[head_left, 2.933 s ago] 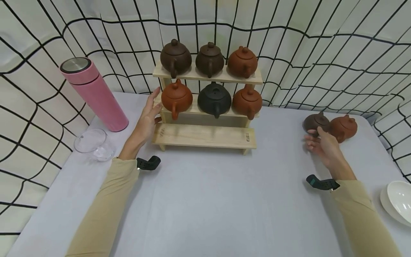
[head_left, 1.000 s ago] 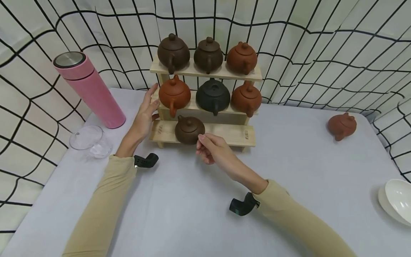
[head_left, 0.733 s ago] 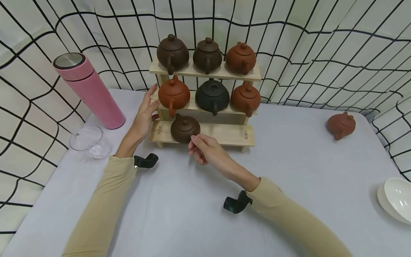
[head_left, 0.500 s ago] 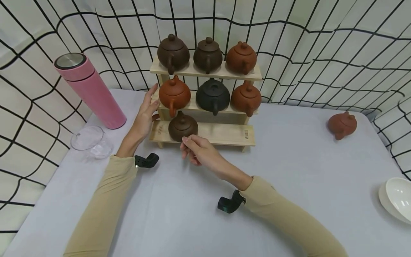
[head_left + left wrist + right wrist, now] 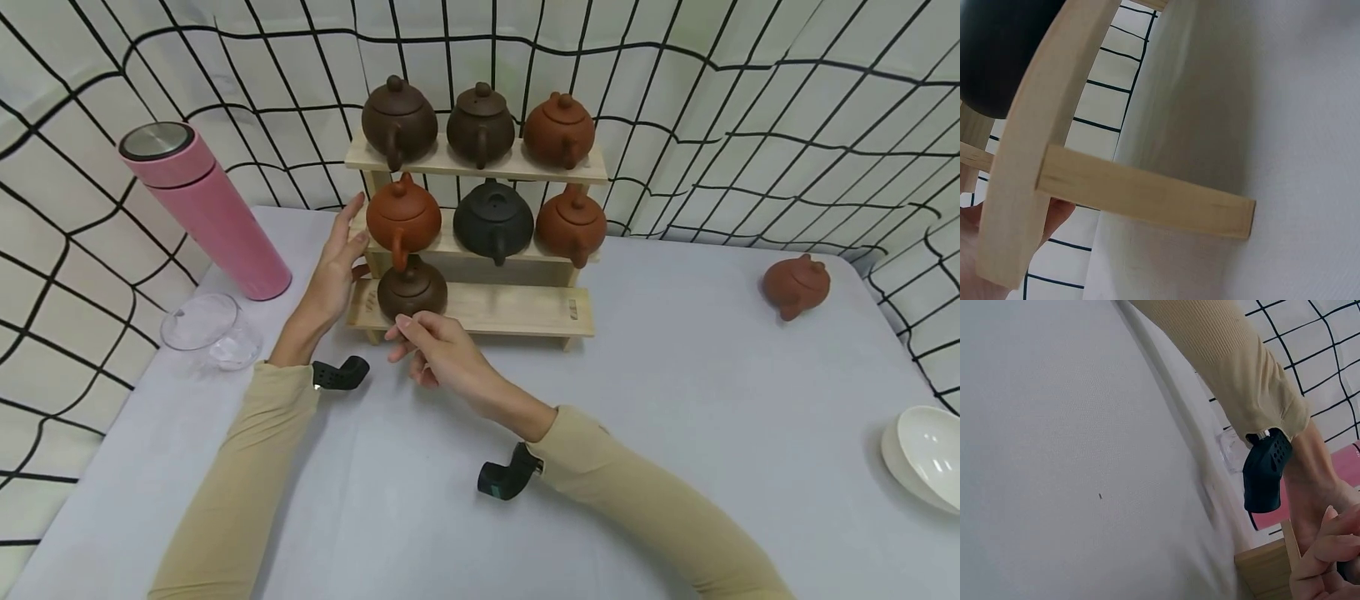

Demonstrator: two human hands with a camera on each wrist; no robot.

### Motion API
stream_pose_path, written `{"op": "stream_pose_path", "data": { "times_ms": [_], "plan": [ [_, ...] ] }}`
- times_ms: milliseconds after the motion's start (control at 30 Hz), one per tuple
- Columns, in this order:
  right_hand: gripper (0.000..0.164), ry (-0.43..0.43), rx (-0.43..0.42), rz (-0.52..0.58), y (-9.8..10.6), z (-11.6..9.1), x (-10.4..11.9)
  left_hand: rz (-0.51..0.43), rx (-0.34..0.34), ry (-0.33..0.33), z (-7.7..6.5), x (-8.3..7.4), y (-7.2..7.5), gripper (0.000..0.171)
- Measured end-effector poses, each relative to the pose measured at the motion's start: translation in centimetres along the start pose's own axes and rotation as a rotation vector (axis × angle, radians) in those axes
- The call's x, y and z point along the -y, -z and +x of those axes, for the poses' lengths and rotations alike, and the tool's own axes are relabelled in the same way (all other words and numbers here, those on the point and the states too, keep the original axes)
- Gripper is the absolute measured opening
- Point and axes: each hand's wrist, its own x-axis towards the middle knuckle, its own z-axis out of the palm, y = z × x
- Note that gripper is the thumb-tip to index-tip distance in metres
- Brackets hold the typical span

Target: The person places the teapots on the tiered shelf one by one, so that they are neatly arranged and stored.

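Note:
A three-tier wooden display stand [image 5: 517, 308] holds small clay teapots. My left hand [image 5: 330, 275] grips its left end; in the left wrist view, part of that hand [image 5: 969, 250] shows behind a wooden board [image 5: 1022, 156]. On the bottom tier, toward the left, sits a dark brown teapot [image 5: 412, 287]. The right hand [image 5: 446, 354] pinches this teapot at its front, where the thumb covers the handle. In the right wrist view, the right fingers [image 5: 1329, 553] hide most of the teapot. Above stand an orange teapot [image 5: 403, 215], a black teapot [image 5: 492, 221] and another orange teapot [image 5: 572, 223].
Two brown teapots [image 5: 480, 125] and an orange one [image 5: 558, 131] fill the top tier. A reddish teapot [image 5: 797, 285] sits at the table's far right, a white bowl [image 5: 926, 458] nearer. At left stand a pink thermos [image 5: 217, 221] and a clear glass cup [image 5: 213, 333].
My right hand has carried the dark brown teapot from the table's right side onto the bottom tier, then slid it left and turned it. The left hand keeps its place on the stand.

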Motion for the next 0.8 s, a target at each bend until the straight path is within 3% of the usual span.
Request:
{"op": "stream_pose_path", "data": {
  "times_ms": [233,400,600,800],
  "plan": [
    [0.035,0.006,0.008,0.024,0.2,-0.1,-0.2,-0.001,0.007,-0.003,0.1,0.0,0.0,0.061],
    [0.039,-0.02,0.062,-0.001,1.7,-1.7,0.0,-0.004,0.012,-0.005,0.1,0.0,-0.1,0.061],
    [0.044,0.025,0.173,-0.16,4.9,-4.9,1.8,-0.009,0.012,0.007,0.1,0.0,0.0,0.061],
    [0.027,0.121,0.207,-0.316,9.1,-8.7,4.4,-0.022,0.016,0.015,0.1,0.0,0.1,0.061]
  ]
}}
